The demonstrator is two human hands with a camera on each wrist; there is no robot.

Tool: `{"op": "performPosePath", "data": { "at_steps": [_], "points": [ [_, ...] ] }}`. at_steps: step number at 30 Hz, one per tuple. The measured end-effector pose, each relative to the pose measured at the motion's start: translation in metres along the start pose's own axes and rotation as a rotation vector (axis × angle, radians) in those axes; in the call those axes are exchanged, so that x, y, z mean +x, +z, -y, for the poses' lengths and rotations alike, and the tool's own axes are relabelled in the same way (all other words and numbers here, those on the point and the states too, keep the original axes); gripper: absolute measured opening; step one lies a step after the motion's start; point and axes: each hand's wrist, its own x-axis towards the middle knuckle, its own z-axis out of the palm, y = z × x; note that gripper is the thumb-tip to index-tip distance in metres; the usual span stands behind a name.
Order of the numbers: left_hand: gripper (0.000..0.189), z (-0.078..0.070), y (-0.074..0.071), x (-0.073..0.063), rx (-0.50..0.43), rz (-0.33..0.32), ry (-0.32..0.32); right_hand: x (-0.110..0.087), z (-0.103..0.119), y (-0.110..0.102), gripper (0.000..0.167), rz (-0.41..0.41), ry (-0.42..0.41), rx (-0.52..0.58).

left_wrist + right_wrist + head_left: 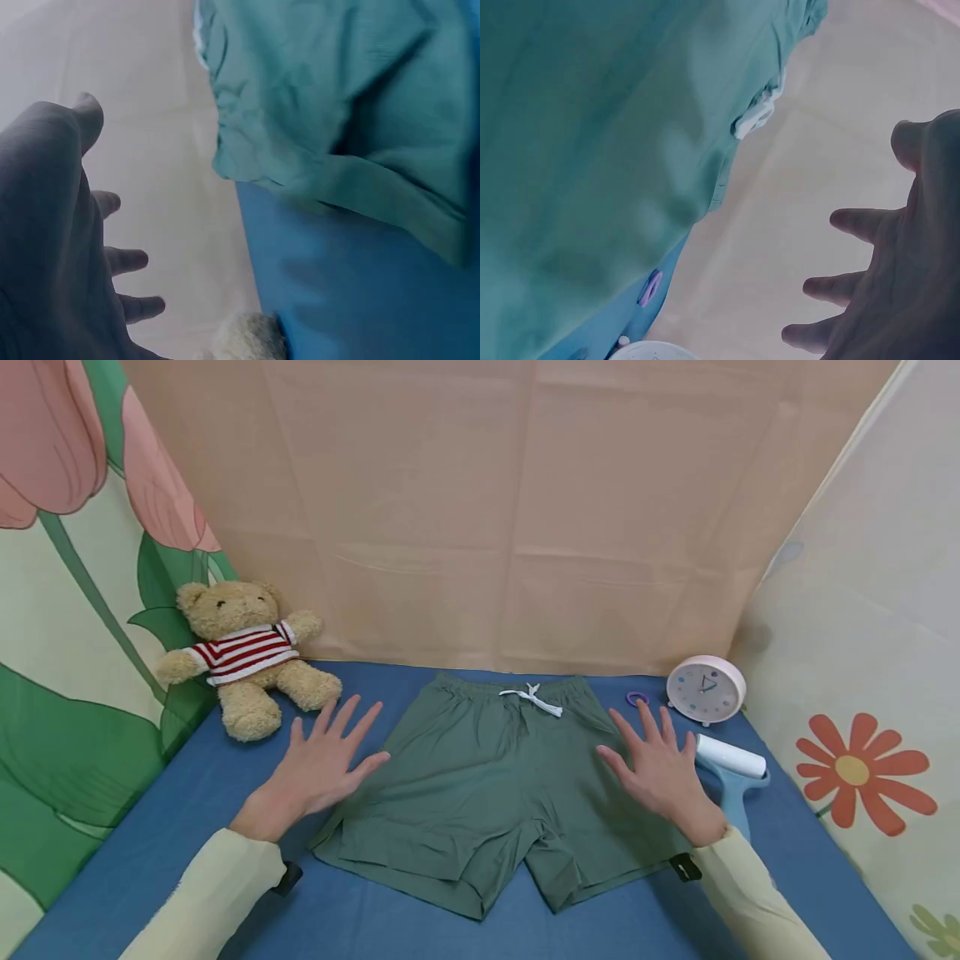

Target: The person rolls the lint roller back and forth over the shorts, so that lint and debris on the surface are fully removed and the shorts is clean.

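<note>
A pair of green shorts (480, 777) lies spread flat, its waistband at the far side and a white drawstring (534, 697) tied at the middle. Over the left side of the shorts hovers my left hand (318, 768), fingers spread and holding nothing. My right hand (660, 768) is spread likewise above the right leg of the shorts, also holding nothing. In the left wrist view the left hand (67, 240) shows apart from the fabric, and the right wrist view has the right hand (892, 262) apart from it too.
A teddy bear (247, 652) in a striped shirt sits at the back left. At the right are a round clock (707, 690), a purple ring (637, 698) and a lint roller (731, 768). Blue cloth (360, 918) covers the table, with a beige backdrop (517, 510) behind.
</note>
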Motion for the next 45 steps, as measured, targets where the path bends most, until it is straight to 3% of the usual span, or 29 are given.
{"op": "performPosePath", "data": {
  "at_steps": [15,22,33,45],
  "points": [
    [0.058,0.019,0.012,-0.045,-0.123,0.126,0.115,-0.029,-0.005,-0.001,0.066,0.001,-0.034,-0.016],
    [0.05,0.026,0.016,-0.06,-0.145,0.124,0.157,-0.046,-0.008,0.002,0.061,0.015,-0.031,-0.011],
    [0.041,0.036,0.023,-0.074,-0.18,0.12,0.164,-0.077,-0.011,0.001,0.042,-0.131,-0.143,0.104],
    [0.046,0.039,0.028,-0.082,-0.147,0.098,0.171,-0.115,-0.013,-0.014,0.039,-0.019,0.066,0.166]
  ]
}}
